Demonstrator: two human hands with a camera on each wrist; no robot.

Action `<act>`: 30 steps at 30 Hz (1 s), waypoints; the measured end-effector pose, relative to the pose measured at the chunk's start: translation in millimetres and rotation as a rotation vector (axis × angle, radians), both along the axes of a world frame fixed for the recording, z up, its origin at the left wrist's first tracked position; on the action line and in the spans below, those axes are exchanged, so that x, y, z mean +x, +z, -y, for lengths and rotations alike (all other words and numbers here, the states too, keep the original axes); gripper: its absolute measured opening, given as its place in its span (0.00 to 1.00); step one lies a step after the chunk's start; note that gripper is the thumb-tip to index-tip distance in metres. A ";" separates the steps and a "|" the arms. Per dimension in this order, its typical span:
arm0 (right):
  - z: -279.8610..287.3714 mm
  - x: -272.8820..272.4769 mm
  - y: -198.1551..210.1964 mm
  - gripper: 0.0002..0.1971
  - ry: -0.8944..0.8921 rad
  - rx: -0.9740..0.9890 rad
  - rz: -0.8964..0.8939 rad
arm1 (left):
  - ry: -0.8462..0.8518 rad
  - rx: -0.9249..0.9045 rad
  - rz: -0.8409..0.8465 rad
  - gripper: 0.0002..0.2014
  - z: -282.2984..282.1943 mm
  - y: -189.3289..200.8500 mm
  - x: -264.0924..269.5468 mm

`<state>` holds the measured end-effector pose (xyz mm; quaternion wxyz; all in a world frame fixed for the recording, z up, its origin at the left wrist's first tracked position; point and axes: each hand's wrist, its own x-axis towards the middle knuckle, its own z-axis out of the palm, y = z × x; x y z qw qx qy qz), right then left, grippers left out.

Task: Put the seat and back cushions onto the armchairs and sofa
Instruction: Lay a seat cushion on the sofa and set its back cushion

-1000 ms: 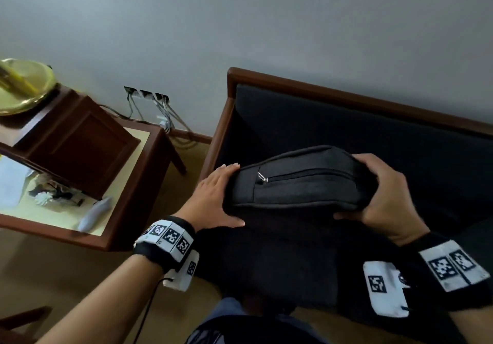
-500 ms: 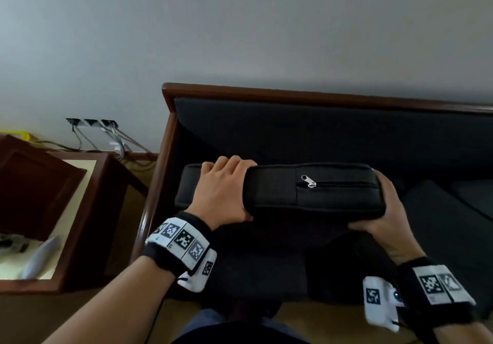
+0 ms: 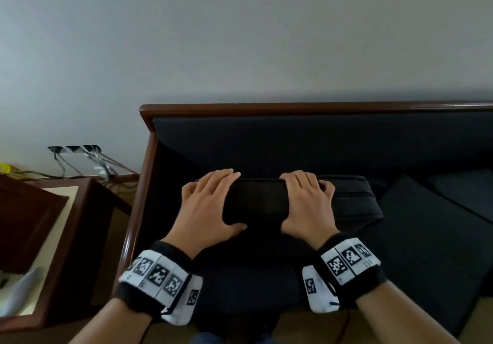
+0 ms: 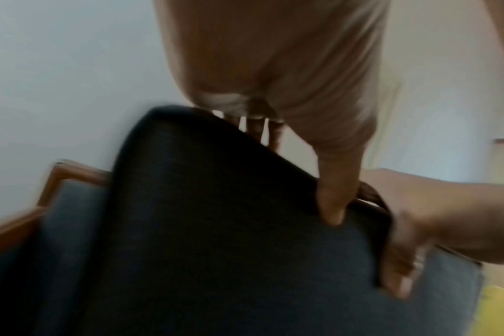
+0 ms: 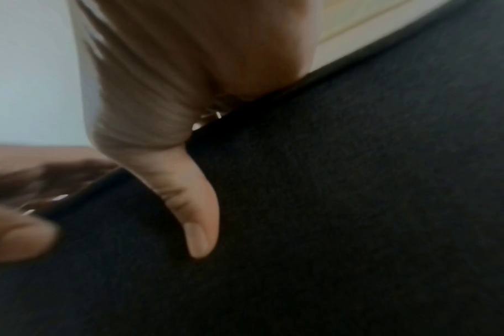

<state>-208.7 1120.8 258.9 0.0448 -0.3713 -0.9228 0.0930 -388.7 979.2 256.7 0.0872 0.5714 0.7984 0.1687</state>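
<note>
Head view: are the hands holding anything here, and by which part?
Yes: both hold the dark cushion by its top edge, left hand near its left end, right hand about mid-length, fingers over the top, thumbs on the near face.

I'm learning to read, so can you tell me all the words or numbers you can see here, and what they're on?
No readable words or numbers anywhere.
White wristband tags by the left hand: black-and-white square code patterns, no letters.
White wristband tags by the right hand: the same.
Dark grey fabric cushion: no label visible.
</note>
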 end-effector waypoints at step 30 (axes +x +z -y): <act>-34.8 82.0 -86.7 0.53 -0.111 -0.543 -0.369 | -0.084 -0.081 0.109 0.40 -34.6 44.1 42.1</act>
